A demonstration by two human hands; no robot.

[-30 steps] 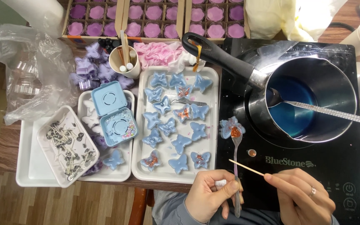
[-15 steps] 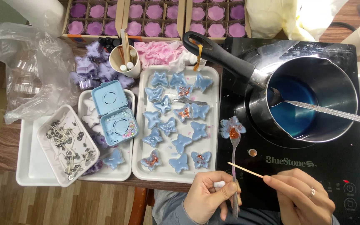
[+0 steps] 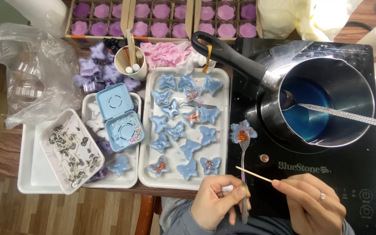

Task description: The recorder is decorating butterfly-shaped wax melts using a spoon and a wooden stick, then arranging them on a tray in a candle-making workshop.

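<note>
My left hand (image 3: 217, 200) grips the handle of a small metal spoon (image 3: 243, 165) whose bowl holds orange glitter. The bowl rests over a blue butterfly-shaped mould (image 3: 242, 131) on the black cooktop (image 3: 327, 174). A thin wooden stick (image 3: 254, 174) is pinched in my right hand (image 3: 314, 202), its tip pointing left across the spoon's handle. A white tray (image 3: 223, 87) to the left holds several blue butterfly pieces, some with glitter on them.
A steel saucepan (image 3: 327, 100) of blue liquid with a spoon in it sits on the cooktop, its black handle (image 3: 227, 54) reaching over the tray. Boxes of purple flower shapes (image 3: 162, 19) line the far edge. A blue case (image 3: 118, 117), wick tray (image 3: 68, 150) and plastic bag (image 3: 27, 74) lie left.
Both hands, with the spoon and the stick, have drifted slightly left and up. Everything else on the table is unmoved.
</note>
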